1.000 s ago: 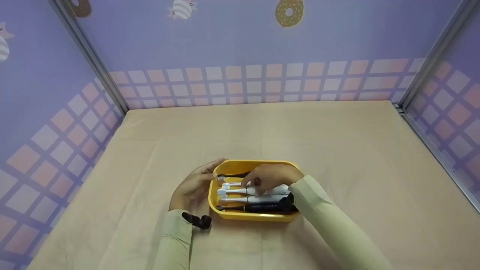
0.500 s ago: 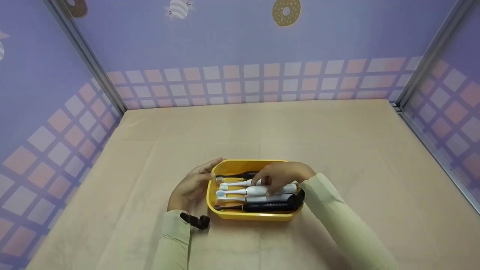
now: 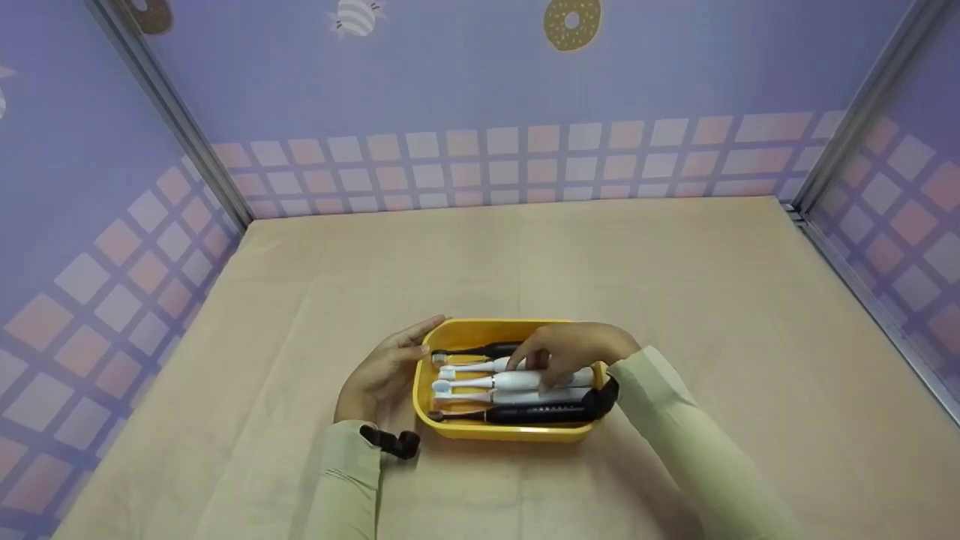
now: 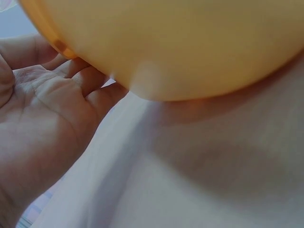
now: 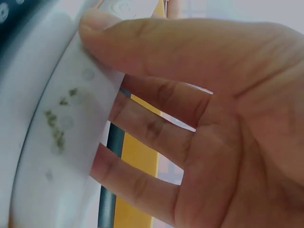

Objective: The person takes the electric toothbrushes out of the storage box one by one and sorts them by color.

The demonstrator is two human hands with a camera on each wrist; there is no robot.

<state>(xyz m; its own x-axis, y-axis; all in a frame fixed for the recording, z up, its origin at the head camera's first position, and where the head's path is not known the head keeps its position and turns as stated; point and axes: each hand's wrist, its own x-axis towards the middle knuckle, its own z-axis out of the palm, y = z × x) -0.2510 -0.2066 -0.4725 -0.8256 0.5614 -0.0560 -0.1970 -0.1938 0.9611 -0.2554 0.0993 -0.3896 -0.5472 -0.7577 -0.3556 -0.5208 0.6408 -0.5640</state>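
A yellow plastic box [image 3: 510, 433] holds several electric toothbrushes lying side by side, heads to the left. My left hand [image 3: 382, 375] grips the box's left end, thumb at the rim and fingers along the outside wall. In the box, my right hand [image 3: 577, 346] pinches the handle of a white electric toothbrush [image 3: 514, 381] between thumb and fingers; greenish marks show on that handle [image 5: 57, 152] in the right wrist view. A black toothbrush [image 3: 525, 415] lies along the front, another black one [image 3: 480, 350] at the back, partly covered by my right hand.
The box stands on a cloth-covered table [image 3: 525, 262]. Purple panels with a checked band [image 3: 487, 165] close off the back and both sides, with metal posts [image 3: 180, 112] at the corners. Black wrist straps [image 3: 394, 441] sit on both sleeves.
My right hand has shifted a little to the right along the toothbrushes, baring more of the white handles. The left hand has stayed at the box's end.
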